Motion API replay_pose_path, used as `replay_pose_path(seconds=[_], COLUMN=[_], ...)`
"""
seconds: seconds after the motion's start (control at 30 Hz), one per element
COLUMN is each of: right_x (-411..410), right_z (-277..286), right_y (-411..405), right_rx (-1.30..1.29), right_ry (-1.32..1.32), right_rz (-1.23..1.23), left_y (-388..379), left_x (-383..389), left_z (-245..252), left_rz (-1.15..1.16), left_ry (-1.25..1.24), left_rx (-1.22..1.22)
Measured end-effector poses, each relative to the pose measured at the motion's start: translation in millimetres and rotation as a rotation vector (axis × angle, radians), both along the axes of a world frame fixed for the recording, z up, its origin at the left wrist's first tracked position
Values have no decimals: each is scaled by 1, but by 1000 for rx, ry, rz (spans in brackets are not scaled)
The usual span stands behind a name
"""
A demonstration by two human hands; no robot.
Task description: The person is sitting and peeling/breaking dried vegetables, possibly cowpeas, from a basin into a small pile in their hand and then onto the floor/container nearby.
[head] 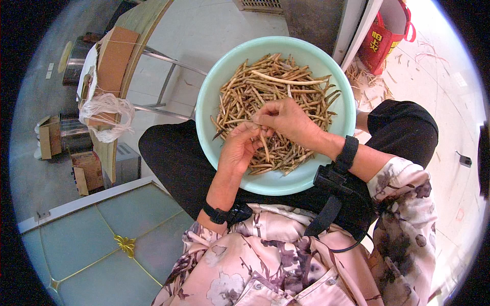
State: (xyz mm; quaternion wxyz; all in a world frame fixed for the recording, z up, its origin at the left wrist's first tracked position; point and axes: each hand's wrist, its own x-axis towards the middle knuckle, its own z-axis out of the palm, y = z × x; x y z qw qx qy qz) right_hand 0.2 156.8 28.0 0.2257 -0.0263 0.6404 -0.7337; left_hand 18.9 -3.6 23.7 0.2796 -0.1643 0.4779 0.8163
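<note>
A pale green plastic basin (214,153) rests on my lap, heaped with slender brown pod-like or root-like sticks (268,91). Above the heap, my left hand (241,143) and my right hand (289,120) meet at the fingertips. One thin stick (265,146) hangs down from between the pinched fingers, its upper end hidden by them. Which hand bears more of it cannot be told. A longer, paler stick (289,79) lies across the top of the heap.
At left stand a wooden tabletop (141,42) on metal legs, holding a cardboard box (116,57) and white string (105,113). A framed glass panel (80,233) is at lower left. Right, a red bag (379,46) stands near scattered sticks (367,84) on the floor.
</note>
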Motion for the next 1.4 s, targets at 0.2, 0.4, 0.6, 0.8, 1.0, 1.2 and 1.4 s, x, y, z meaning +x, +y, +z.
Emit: replay_pose_path(seconds=[0.2,0.4,0.6,0.8,1.0,1.2,1.4], right_x=[0,0,1,2,1,-2,-5], right_z=[1,-3,-2,1,6,9,-5], right_y=[2,-1,0,-1,2,5,5], right_rx=[7,188,271,195,278,230,202], right_ry=[-24,134,248,88,192,144,220], right_rz=[6,-31,-53,-9,-21,43,56], left_y=[4,9,7,9,11,10,5], left_x=[0,3,2,2,1,1,0], left_z=[6,9,4,7,13,15,7], left_rz=[-20,-17,-81,-74,-34,-61,-158], left_ry=[-4,30,122,170,152,172,235], left_rx=[-60,-156,-409,-463,-462,-419,-444])
